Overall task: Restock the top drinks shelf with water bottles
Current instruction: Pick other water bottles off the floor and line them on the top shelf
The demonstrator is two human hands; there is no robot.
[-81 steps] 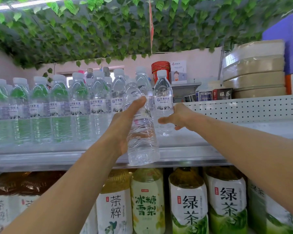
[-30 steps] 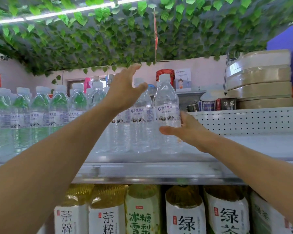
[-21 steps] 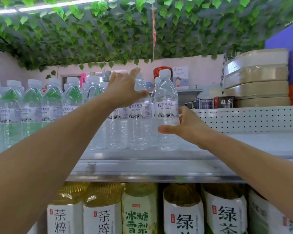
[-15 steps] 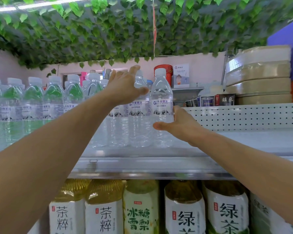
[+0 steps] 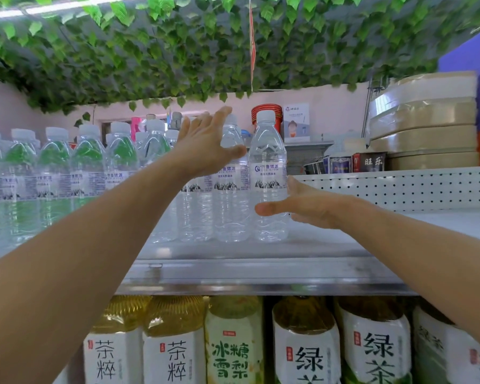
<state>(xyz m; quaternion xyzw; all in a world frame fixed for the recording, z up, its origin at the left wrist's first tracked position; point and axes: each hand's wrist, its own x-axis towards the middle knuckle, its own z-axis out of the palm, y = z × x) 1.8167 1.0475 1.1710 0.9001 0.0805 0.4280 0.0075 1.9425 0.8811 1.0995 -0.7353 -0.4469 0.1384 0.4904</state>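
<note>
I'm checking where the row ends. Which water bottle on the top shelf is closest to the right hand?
The rightmost water bottle, last in the row, label facing forward. The right hand is cupped beside its lower half; every other bottle stands further left.
</note>
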